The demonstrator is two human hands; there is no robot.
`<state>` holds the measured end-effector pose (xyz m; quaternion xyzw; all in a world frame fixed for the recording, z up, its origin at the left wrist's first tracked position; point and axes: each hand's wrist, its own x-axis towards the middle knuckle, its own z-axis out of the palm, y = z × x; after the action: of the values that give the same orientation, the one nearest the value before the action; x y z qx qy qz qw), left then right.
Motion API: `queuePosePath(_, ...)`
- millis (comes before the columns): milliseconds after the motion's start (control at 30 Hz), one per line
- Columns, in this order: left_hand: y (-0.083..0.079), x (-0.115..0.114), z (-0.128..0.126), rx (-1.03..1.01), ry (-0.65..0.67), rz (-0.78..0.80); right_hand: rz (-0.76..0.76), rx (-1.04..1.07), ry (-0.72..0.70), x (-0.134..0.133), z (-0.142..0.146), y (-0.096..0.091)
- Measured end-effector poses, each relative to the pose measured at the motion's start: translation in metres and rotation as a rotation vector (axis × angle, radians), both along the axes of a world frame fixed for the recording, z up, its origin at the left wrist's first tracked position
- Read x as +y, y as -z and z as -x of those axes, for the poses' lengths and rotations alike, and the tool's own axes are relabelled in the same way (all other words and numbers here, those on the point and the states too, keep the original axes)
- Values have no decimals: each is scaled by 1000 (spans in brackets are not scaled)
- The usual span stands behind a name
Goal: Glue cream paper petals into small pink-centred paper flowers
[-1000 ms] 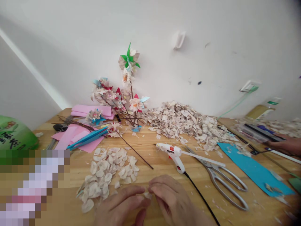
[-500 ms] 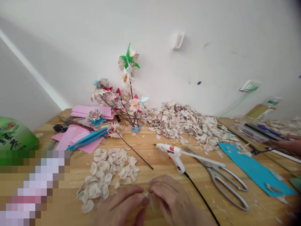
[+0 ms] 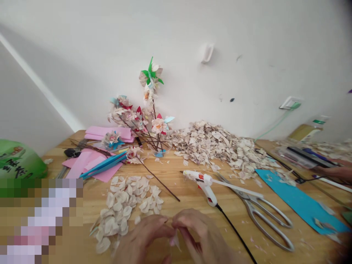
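Close to the table's near edge, my left hand [image 3: 147,236] and my right hand [image 3: 202,233] meet fingertip to fingertip. Between them is a small, thin petal [image 3: 173,241], whitish with a pink tint. Both hands are closed on it, though the thumbs are partly hidden. Left of my hands lies a loose spread of pale, dry petals [image 3: 121,205]. A handmade flower on a brown twig [image 3: 158,179] lies just beyond. The white glue gun [image 3: 202,183] rests on its side ahead of my right hand, a glue stick in its back.
Large metal scissors [image 3: 264,216] and a blue sheet [image 3: 299,201] lie to the right. At the back are a heap of flakes [image 3: 211,143] and finished flowers [image 3: 158,124] in a clear cup. Pink paper [image 3: 110,134] lies left. Another person's hand [image 3: 339,170] holds a dark object.
My fingertips have drawn closer together, and more of the pinkish petal shows below them. The whole view has shifted slightly; the things on the table lie as before.
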<state>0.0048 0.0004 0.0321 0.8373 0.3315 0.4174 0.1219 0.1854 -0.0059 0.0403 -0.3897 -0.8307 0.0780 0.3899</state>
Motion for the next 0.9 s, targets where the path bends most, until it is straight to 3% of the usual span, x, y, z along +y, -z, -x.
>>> queuePosePath(200,2,1,0,-17,0,4,-39,53,67,-4,-3,10)
queuePosePath(433,35,-6,-6,-247,31,229,21,103,146,-3,-2,24)
queuePosePath(600,39,-6,-10,-257,-54,353,182,64,158,1,-2,32)
queuePosePath(767,40,-4,-7,-211,21,453,420,118,163,2,1,31)
queuePosePath(900,45,-6,-10,-253,-5,497,526,177,161,5,4,25)
